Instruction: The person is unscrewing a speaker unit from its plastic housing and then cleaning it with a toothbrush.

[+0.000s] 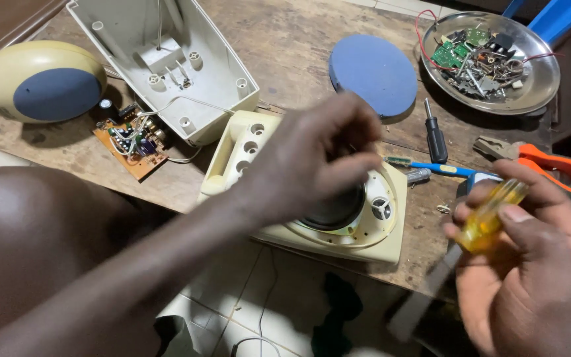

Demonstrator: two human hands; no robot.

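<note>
My left hand (315,155) reaches over a cream plastic appliance housing (391,231) lying at the wooden table's front edge, fingers pinched together above its dark round opening (338,211); what they pinch is hidden. My right hand (530,258) is at the lower right, closed around a screwdriver with a clear yellow handle (490,215), held beside the housing.
An open grey-white casing shell (166,59) and a brown circuit board (130,142) lie at the back left, beside a cream and blue dome (34,79). A blue disc (373,73), black screwdriver (435,135), blue tool (441,168), orange pliers (550,162) and metal dish of parts (536,86) sit to the right.
</note>
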